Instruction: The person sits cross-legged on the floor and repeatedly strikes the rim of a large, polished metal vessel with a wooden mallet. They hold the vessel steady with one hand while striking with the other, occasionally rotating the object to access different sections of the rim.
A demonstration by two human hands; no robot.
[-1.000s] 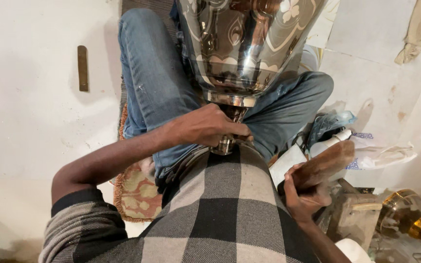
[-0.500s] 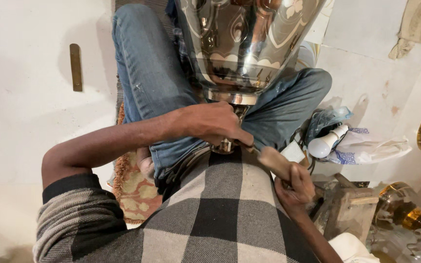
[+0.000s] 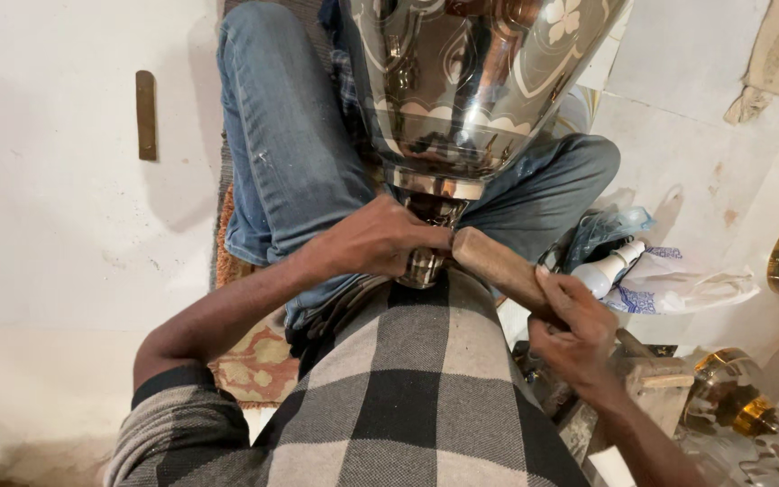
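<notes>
Sitting cross-legged pins the engraved metal vessel [image 3: 475, 86] between the jeans-clad legs [image 3: 286, 153], its narrow foot toward the lap. The left hand [image 3: 376, 243] wraps that foot to steady it — the right hand [image 3: 574, 329] grips a wooden mallet [image 3: 498, 266], its head right beside the foot.

Vessel [image 3: 471, 81] on lap, left hand [image 3: 376, 243] at its base, wooden mallet [image 3: 502, 271] just right, bottle [image 3: 610, 268] beyond.
</notes>
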